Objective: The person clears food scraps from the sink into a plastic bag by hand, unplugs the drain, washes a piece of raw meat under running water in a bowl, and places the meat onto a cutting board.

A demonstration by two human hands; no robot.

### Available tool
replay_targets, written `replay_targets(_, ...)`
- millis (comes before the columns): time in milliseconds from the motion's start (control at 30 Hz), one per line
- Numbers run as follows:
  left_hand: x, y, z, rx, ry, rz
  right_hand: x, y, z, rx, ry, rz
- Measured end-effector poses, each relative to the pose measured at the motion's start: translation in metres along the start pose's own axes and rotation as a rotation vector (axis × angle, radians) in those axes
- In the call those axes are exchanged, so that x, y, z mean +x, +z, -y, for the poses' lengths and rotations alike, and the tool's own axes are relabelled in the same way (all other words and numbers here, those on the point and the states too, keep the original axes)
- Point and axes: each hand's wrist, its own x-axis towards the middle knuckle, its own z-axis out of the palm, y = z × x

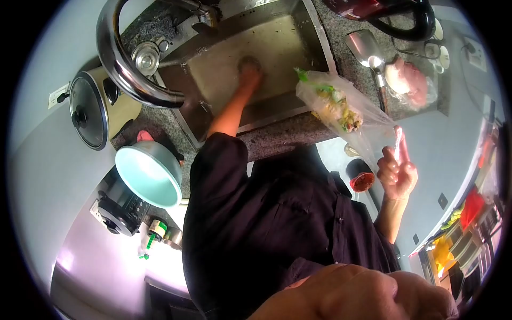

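Occupying the far middle of the scene is the metal sink [282, 42], in which we see shallow, cloudy water. To its left we note the lidded pot [90, 109], beside the tall curved faucet [110, 50], which arches over the sink's left side. Nearer on the left we find the pale turquoise basin [152, 176], tilted toward us. At the sink's right near corner we observe the translucent plastic bag [338, 106], bulging with green and yellowish food pieces. Far right we see part of the dark red kettle [368, 8] and, nearer, a pinkish bundle [405, 77] beside a broad-bladed metal utensil [364, 48]. Our right hand [397, 173] holds the bag's drawn-out end at a raised index finger, its other fingers curled narrow. Our left hand [249, 66] reaches into the water, blurred; we cannot tell its grip. Smallest, left of the sink, we mark a round metal strainer [145, 57].
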Motion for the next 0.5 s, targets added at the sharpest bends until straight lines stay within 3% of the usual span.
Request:
replay_targets(67, -0.003, -0.009, 0.010, 0.100, 0.113, 0.067, 0.001, 0.001, -0.002, -0.001, 0.005, 0.006)
replay_targets(133, -0.004, -0.012, 0.024, 0.090, 0.430, 0.114, 0.002, 0.007, -0.004, -0.044, -0.018, -0.030)
replay_targets(167, 0.004, -0.024, 0.015, 0.084, 0.435, 0.110, 0.002, 0.008, -0.004, -0.049, -0.023, -0.033)
replay_targets(200, 0.016, -0.051, 0.002, 0.295, 0.479, 0.338, 0.002, 0.009, -0.003, -0.062, -0.020, -0.032)
replay_targets(267, 0.021, -0.063, -0.004, 0.506, 0.517, 0.560, 0.001, 0.011, -0.003, -0.079, -0.017, -0.029)
replay_targets(333, 0.027, -0.043, 0.008, 0.225, 0.357, 0.384, 0.000, 0.013, -0.003, -0.085, -0.008, 0.002)
replay_targets(367, 0.023, -0.015, 0.020, 0.229, 0.357, 0.375, -0.001, 0.015, -0.003, -0.088, -0.012, 0.010)
replay_targets(433, 0.011, 0.040, 0.043, -0.130, 0.103, -0.145, -0.003, 0.018, -0.003, -0.084, 0.007, 0.022)
replay_targets(467, 0.012, 0.029, 0.036, -0.126, 0.105, -0.156, -0.003, 0.019, -0.002, -0.087, 0.003, 0.032)
replay_targets(500, 0.007, 0.011, 0.017, -0.201, -0.039, -0.080, -0.002, 0.020, -0.001, -0.089, 0.004, 0.036)
